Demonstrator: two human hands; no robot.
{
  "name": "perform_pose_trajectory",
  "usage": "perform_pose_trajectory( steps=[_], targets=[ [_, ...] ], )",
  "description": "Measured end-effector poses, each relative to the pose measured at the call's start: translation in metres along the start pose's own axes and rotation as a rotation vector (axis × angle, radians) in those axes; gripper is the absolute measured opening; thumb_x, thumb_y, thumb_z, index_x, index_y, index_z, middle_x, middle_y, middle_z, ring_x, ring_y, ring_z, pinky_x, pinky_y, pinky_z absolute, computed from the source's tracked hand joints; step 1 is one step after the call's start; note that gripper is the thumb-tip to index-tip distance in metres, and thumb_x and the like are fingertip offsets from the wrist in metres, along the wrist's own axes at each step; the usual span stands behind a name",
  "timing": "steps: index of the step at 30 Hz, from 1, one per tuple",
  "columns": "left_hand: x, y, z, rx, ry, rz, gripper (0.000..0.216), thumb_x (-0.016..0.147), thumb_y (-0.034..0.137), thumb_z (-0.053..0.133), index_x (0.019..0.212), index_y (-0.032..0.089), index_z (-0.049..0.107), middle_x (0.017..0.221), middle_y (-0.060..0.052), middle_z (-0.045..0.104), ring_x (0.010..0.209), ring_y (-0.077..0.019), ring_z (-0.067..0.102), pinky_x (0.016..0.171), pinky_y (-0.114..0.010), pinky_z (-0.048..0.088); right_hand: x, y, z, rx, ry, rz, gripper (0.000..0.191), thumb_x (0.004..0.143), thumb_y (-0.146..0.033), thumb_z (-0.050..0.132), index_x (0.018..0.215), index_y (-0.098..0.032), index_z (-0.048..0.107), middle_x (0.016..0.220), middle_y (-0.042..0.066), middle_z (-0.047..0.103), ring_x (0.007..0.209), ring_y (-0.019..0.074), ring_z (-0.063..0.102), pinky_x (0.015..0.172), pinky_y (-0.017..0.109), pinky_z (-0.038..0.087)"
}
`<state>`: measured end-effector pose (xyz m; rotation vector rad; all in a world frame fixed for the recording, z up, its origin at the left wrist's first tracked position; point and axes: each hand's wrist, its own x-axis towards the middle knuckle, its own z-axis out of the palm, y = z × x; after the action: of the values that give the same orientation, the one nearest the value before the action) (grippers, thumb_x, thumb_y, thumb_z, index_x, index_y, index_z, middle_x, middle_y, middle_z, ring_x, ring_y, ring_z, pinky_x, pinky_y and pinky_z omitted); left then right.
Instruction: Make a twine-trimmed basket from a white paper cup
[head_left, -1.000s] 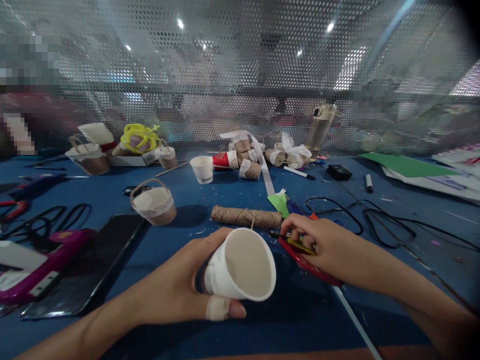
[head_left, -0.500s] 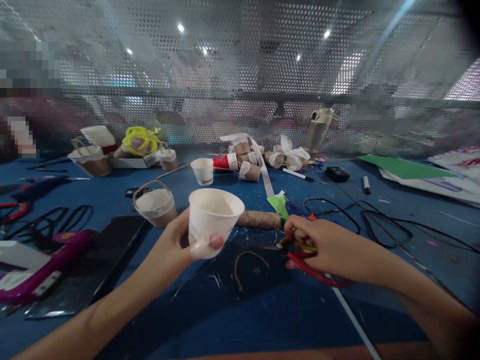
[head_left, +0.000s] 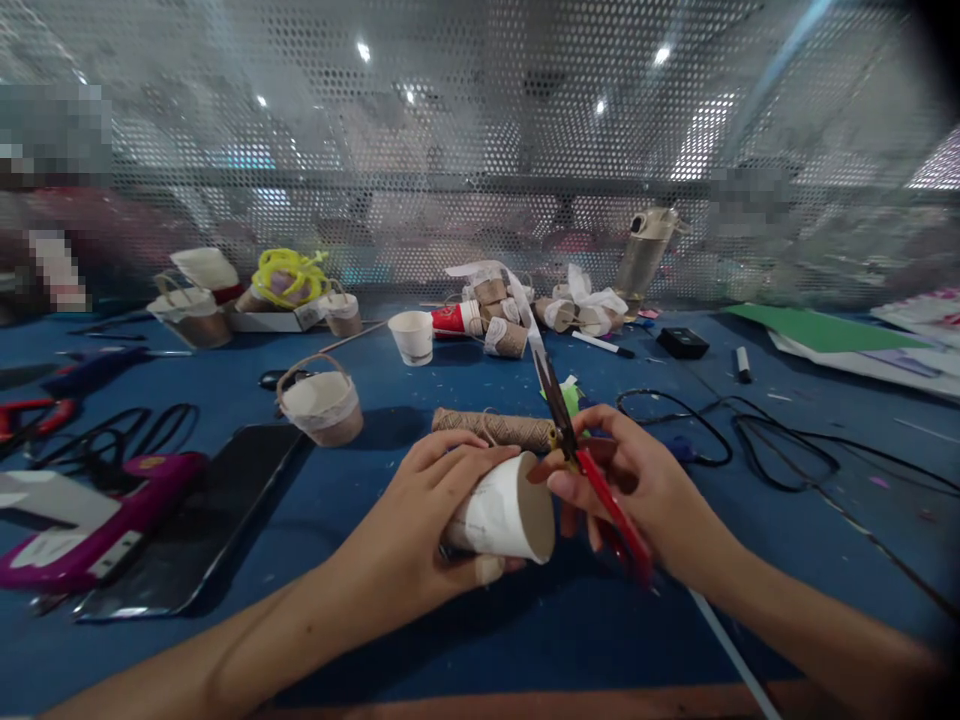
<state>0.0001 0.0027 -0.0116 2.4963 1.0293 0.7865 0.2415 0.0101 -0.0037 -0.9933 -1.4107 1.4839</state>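
Perforated metal screen (head_left: 480, 150) is seen behind a blue bench (head_left: 450, 640); the space beyond it is blurred.

Head view, sole view:
- Left hand (head_left: 409, 540): closed round a white paper cup (head_left: 502, 515). The cup is held just above the bench, near the front edge and at centre. It is tipped on its side, with the mouth turned right. A bandaged thumb is noted under the cup.
- Right hand (head_left: 645, 490): closed on the red handles of the scissors (head_left: 581, 460). The dark blades are pointed up and away and appear to be together. The scissors are held just beside the cup's rim; contact cannot be told.
- Twine roll (head_left: 495, 428): laid flat on the bench just behind both hands.
- Small basket (head_left: 321, 405) with a hoop handle: stood left of the roll, apart from it.
- Dark flat slab (head_left: 202, 510): laid left of the left forearm, with a purple tool (head_left: 97, 535) at its far side.
- Black cable (head_left: 750, 440): looped on the bench right of the right hand.
- Back row, well apart from the hands: a white cup (head_left: 412, 335), a red cup (head_left: 454, 319) on its side, a metal bottle (head_left: 641, 255), yellow cord (head_left: 289, 275).
- Far right: a green sheet (head_left: 817, 330) and a marker (head_left: 742, 362).
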Motion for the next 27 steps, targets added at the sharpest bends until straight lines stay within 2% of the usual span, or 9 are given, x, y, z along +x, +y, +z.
perform_pose_trajectory(
  steps=[5, 9, 13, 17, 19, 22, 24, 27],
  targets=[
    [0.002, 0.005, -0.004, -0.109, -0.065, 0.010, 0.069, 0.085, 0.048, 0.077, 0.141, 0.027, 0.042, 0.132, -0.008, 0.058, 0.127, -0.0290, 0.047, 0.107, -0.045, 0.043, -0.001, 0.008, 0.004, -0.128, 0.184, -0.170, 0.049, 0.064, -0.016, 0.091, 0.094, -0.025, 0.053, 0.079, -0.007, 0.062, 0.068, 0.0081, 0.059, 0.063, 0.017, 0.050],
    [0.003, 0.008, -0.004, -0.162, -0.112, -0.013, 0.073, 0.082, 0.047, 0.080, 0.141, 0.030, 0.041, 0.135, -0.005, 0.058, 0.125, -0.0259, 0.049, 0.108, -0.041, 0.043, 0.004, 0.014, 0.003, -0.159, 0.150, -0.197, 0.044, 0.068, -0.013, 0.088, 0.095, -0.026, 0.055, 0.086, -0.005, 0.065, 0.078, 0.0105, 0.064, 0.072, 0.020, 0.051],
    [0.001, 0.008, -0.001, -0.189, -0.127, -0.039, 0.079, 0.080, 0.047, 0.082, 0.143, 0.030, 0.039, 0.136, -0.005, 0.057, 0.123, -0.0256, 0.051, 0.105, -0.041, 0.045, 0.004, 0.013, 0.003, -0.140, 0.184, -0.203, 0.047, 0.068, -0.010, 0.085, 0.102, -0.027, 0.056, 0.093, -0.004, 0.066, 0.084, 0.0117, 0.067, 0.077, 0.021, 0.053],
    [-0.002, 0.004, -0.002, -0.217, -0.128, 0.002, 0.084, 0.083, 0.049, 0.080, 0.150, 0.034, 0.033, 0.144, -0.005, 0.052, 0.132, -0.0269, 0.046, 0.113, -0.043, 0.039, 0.004, 0.011, 0.001, -0.128, 0.119, -0.166, 0.041, 0.072, -0.008, 0.081, 0.100, -0.026, 0.058, 0.087, -0.005, 0.066, 0.081, 0.0098, 0.066, 0.071, 0.018, 0.052],
    [-0.003, 0.002, -0.003, -0.266, -0.114, -0.009, 0.072, 0.092, 0.048, 0.070, 0.153, 0.037, 0.033, 0.150, -0.004, 0.048, 0.139, -0.0258, 0.042, 0.118, -0.042, 0.035, 0.005, 0.009, 0.000, -0.106, 0.108, -0.152, 0.039, 0.072, -0.007, 0.080, 0.098, -0.026, 0.058, 0.083, -0.006, 0.065, 0.077, 0.0082, 0.064, 0.067, 0.016, 0.050],
    [-0.004, 0.001, -0.007, -0.324, -0.072, -0.055, 0.043, 0.108, 0.036, 0.044, 0.150, 0.039, 0.043, 0.149, -0.001, 0.049, 0.141, -0.0220, 0.041, 0.119, -0.037, 0.034, 0.007, 0.007, -0.001, -0.055, 0.108, -0.128, 0.041, 0.070, -0.007, 0.083, 0.096, -0.025, 0.057, 0.082, -0.007, 0.065, 0.075, 0.0079, 0.063, 0.066, 0.016, 0.050],
    [-0.004, 0.001, -0.010, -0.332, -0.044, -0.092, 0.041, 0.110, 0.031, 0.037, 0.148, 0.040, 0.048, 0.148, 0.001, 0.052, 0.141, -0.0213, 0.043, 0.118, -0.036, 0.036, 0.007, 0.005, -0.001, -0.025, 0.102, -0.108, 0.042, 0.068, -0.009, 0.085, 0.096, -0.024, 0.057, 0.082, -0.006, 0.066, 0.074, 0.0086, 0.062, 0.067, 0.017, 0.050],
    [-0.004, 0.002, -0.014, -0.333, -0.023, -0.127, 0.043, 0.109, 0.029, 0.040, 0.149, 0.042, 0.047, 0.152, 0.003, 0.050, 0.142, -0.0219, 0.044, 0.119, -0.036, 0.035, 0.008, 0.004, -0.001, -0.008, 0.085, -0.082, 0.042, 0.068, -0.011, 0.086, 0.095, -0.024, 0.057, 0.084, -0.005, 0.066, 0.075, 0.0095, 0.062, 0.069, 0.019, 0.051]
  ],
)
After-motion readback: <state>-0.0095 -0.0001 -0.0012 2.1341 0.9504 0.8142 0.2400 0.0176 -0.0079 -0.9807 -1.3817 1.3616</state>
